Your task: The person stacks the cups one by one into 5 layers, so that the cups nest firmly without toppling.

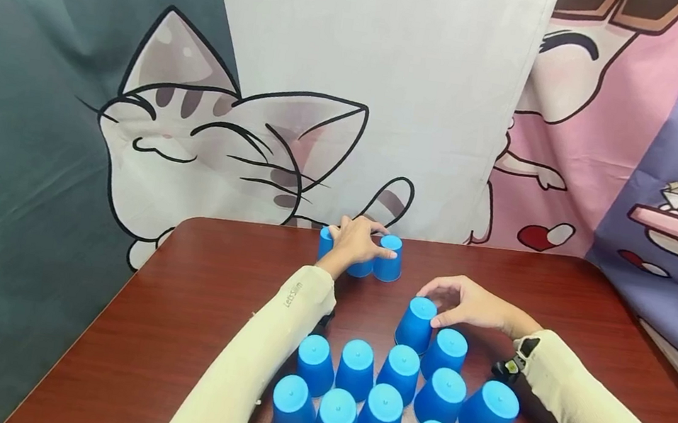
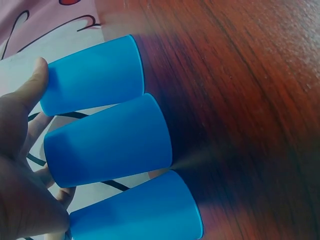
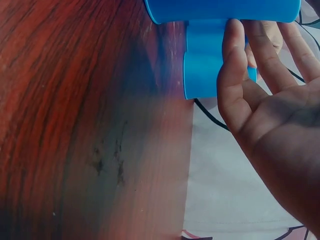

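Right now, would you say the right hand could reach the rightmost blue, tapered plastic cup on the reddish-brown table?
Probably yes: the rightmost cup stands upside down, its top and right side uncovered, though the right hand would likely first have to release its held cup.

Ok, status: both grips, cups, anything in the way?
Left grip touching the far three cups, all upright. Right grip pinching one nearer cup. More cups crowd its near side, might get bumped.

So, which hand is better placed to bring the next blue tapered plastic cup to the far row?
Probably the right hand: it holds one blue tapered plastic cup beside the near group, while the left hand touches the far row.
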A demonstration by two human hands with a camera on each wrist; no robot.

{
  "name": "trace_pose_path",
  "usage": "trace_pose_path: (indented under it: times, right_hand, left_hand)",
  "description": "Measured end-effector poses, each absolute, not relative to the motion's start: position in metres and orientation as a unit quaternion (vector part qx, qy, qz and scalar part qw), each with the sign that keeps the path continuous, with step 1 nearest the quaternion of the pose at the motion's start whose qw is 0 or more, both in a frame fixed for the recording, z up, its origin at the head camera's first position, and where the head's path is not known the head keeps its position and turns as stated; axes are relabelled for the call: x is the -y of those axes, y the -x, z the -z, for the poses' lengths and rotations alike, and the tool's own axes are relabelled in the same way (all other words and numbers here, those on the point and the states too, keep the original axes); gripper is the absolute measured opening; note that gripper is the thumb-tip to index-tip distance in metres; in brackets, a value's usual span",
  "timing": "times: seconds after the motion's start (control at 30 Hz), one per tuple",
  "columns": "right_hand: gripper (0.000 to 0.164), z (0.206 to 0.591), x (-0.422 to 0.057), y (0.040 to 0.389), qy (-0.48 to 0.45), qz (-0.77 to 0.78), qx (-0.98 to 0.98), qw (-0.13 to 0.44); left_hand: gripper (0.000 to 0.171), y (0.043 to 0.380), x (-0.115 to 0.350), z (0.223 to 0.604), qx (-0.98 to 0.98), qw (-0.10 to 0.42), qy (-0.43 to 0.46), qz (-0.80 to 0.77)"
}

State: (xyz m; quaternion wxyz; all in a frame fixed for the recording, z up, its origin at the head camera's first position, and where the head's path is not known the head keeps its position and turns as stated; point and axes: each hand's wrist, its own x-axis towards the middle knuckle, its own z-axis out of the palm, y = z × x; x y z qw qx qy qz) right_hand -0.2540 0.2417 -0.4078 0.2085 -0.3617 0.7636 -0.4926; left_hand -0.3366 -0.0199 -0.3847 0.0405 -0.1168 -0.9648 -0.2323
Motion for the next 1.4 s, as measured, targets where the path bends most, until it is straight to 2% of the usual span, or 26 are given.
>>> trace_pose_path:
  times: [0.5,0.87,1.07,1.4]
  right_hand:
    - [0.040,0.415,-0.234,0.250,0.368,0.497,-0.758,0.209]
    - [0.040,0.411,-0.231,0.253,0.368,0.491,-0.761,0.210]
    - [0.038,0.408,-0.236,0.256,0.377,0.483,-0.773,0.166]
    - [0.038,0.407,-0.239,0.258,0.347,0.471,-0.803,0.118]
  left_hand:
    - [0.061,0.331,0.025,0.389,0.971,0.050,0.122,0.199]
    - [0.065,0.321,0.030,0.393,0.965,0.089,0.130,0.209]
    - [0.063,0.312,0.040,0.383,0.944,0.121,0.138,0.272]
    - [0.063,0.303,0.059,0.385,0.916,0.133,0.151,0.347]
